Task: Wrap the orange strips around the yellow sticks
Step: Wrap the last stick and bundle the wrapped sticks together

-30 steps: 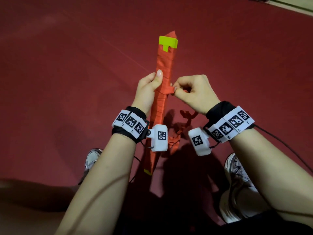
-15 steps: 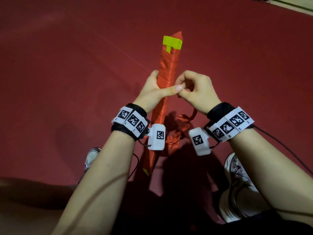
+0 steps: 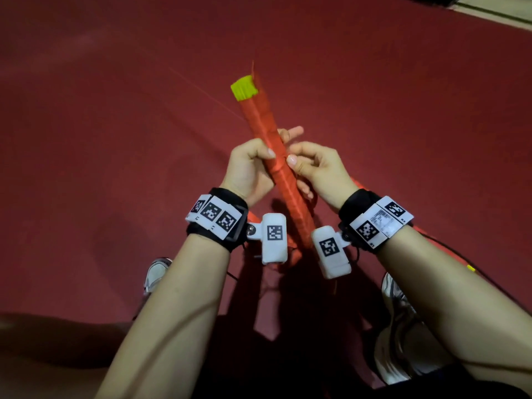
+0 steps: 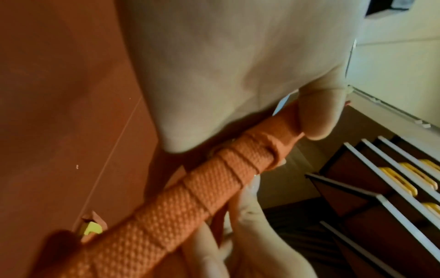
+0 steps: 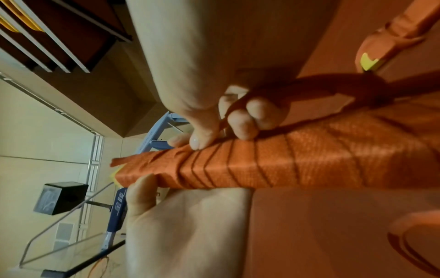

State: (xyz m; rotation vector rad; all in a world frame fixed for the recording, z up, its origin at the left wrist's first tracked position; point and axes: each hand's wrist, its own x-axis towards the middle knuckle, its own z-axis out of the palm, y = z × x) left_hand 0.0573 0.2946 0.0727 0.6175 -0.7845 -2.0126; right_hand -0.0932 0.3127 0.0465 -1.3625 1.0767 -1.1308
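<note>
The stick [image 3: 270, 148], yellow only at its far tip, is held up over the red floor [image 3: 115, 110]. The left hand [image 3: 247, 171] curls round its wrapped middle, apparently steadying it. The right hand [image 3: 319, 168] pinches the orange strip [image 5: 273, 156] against it, likely to keep the winding taut.

Stick [image 3: 276, 162] held tilted above floor [image 3: 115, 125], far end up-left. Left hand [image 3: 247, 168] on stick's left, right hand [image 3: 319, 168] on right, facing. Strip [image 3: 290, 194] wound round stick. Shoes [image 3: 157, 273] below forearms.
</note>
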